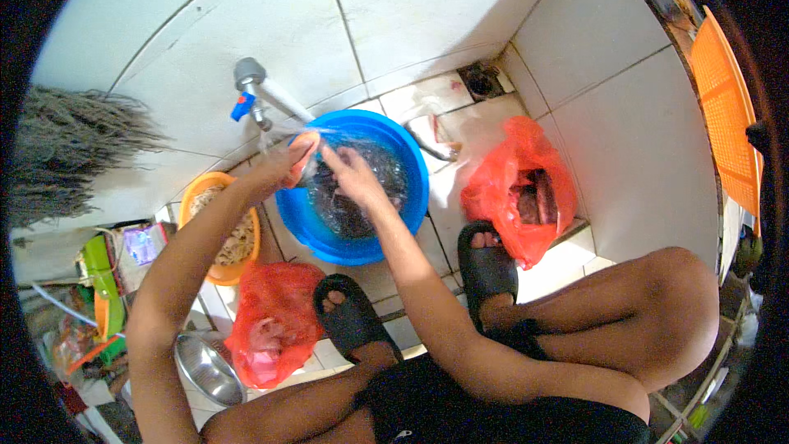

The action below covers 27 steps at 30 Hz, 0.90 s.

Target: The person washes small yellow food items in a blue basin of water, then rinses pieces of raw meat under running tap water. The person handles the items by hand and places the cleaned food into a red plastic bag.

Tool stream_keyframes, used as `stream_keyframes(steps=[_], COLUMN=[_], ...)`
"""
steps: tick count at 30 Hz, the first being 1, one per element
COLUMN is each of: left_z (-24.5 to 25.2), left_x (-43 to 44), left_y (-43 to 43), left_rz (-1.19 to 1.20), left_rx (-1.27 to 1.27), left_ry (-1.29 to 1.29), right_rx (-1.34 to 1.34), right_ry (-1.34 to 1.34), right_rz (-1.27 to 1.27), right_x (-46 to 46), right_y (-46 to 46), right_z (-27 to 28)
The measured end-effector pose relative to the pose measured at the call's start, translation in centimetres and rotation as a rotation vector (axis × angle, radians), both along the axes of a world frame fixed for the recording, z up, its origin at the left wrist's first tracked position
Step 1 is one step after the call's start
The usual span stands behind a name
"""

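My left hand (pixel 292 163) holds a pinkish piece of raw fish (pixel 310 142) at the left rim of a blue plastic basin (pixel 417 166). Water splashes about it beneath a metal tap (pixel 253 98) with a blue lever. Blurred by motion, my right hand (pixel 357 179) is over the basin with its fingers apart and nothing in them. Dark, rippled water (pixel 363 219) fills the basin's lower part; what lies under the surface is hard to make out. Another piece of fish (pixel 428 137), silvery-skinned, lies on the tiles just right of the basin.
A red plastic bag (pixel 493 197) with dark reddish contents stands right; another red bag (pixel 277 314) sits near my left sandal (pixel 354 314). An orange basin (pixel 256 253) holds pale pieces. A steel bowl (pixel 209 370), mop head (pixel 80 148) and floor drain (pixel 481 81) are around.
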State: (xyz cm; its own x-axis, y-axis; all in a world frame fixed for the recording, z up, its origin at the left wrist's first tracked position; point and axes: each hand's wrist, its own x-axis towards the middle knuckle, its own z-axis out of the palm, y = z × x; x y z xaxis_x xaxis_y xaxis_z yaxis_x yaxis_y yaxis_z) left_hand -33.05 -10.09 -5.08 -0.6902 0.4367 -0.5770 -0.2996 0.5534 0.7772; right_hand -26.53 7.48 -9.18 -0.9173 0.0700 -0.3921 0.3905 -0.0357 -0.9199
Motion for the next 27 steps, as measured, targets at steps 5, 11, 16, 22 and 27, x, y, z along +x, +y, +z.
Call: stream_keyframes(steps=[5, 11, 16, 22, 27], left_z=[-0.7, -0.2, 3.1, 0.3, 0.0], left_x=[0.1, -0.6, -0.9, -1.9, -4.7], left_y=[0.5, 0.1, -0.4, -1.3, -4.2], left_rz=[0.238, 0.094, -0.107, 0.008, 0.205], left_rx=[0.285, 0.011, -0.271, 0.193, 0.84], left_ry=[-0.155, 0.113, 0.322, -0.205, -0.755], right_rx=[-0.478, 0.243, 0.244, -0.08, 0.31], right_ry=[0.064, 0.206, 0.303, 0.109, 0.189], right_rz=[-0.082, 0.066, 0.167, 0.305, 0.013], right_x=[0.5, -0.3, 0.1, -0.8, -3.0], right_y=[-2.9, -1.2, -0.9, 2.7, 14.1], right_z=[2.2, 4.0, 4.6, 3.6, 2.3])
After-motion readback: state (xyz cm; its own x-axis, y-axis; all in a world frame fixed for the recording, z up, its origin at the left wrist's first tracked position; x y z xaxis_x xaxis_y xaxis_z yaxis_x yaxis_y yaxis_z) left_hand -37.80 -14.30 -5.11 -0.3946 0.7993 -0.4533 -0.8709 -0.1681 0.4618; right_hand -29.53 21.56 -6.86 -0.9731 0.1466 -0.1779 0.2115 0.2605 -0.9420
